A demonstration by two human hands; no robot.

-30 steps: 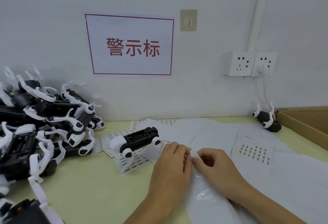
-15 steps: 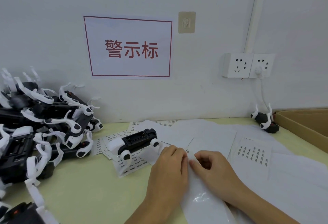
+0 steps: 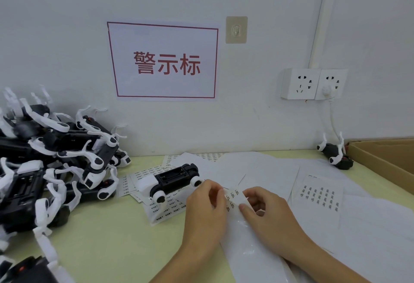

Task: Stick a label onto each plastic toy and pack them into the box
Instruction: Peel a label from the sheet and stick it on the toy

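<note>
From the head view, the left hand and the right hand both pinch a small white label sheet with dark printed marks, lifted just above the glossy backing paper. Just beside the left hand, the black-and-white plastic toy lies belly-up on scattered label sheets. A heap of like toys crowds the left edge of the pale green table. The brown cardboard box sits at the right edge, well apart, another toy near its corner.
</note>
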